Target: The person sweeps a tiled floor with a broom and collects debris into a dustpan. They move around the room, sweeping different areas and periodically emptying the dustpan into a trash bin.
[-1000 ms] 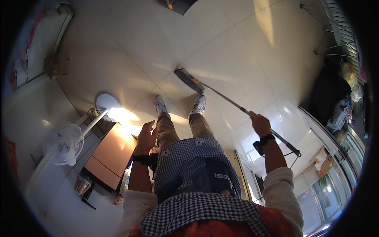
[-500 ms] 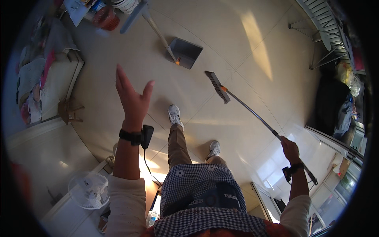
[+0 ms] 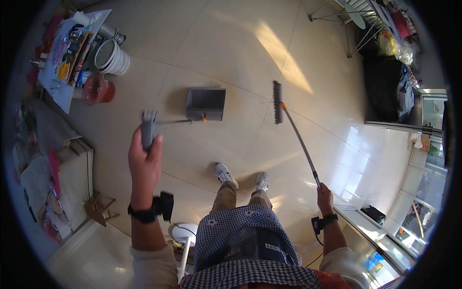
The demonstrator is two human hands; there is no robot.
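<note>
My left hand [image 3: 145, 161] grips the grey upper end of the long handle of a dustpan [image 3: 206, 102]. The dark grey pan lies on the tiled floor ahead of my feet, with an orange joint where the handle meets it. To the right, my right hand [image 3: 325, 198] is closed around the thin grey pole of a floor brush [image 3: 277, 102]. Its dark bristled head rests on the floor to the right of the dustpan, apart from it, and an orange collar joins head and pole.
At the far left stand a cluttered white table [image 3: 102, 19], a white bucket [image 3: 115, 58] and a red basket [image 3: 100, 90]. A small wooden stool [image 3: 101, 207] is near the left wall. A metal rack [image 3: 358, 19] and a black-covered heap [image 3: 380, 89] line the right side.
My left hand has gone from open and empty to holding the dustpan handle, which has swung toward me. The brush pole stands steeper, and my feet are closer together.
</note>
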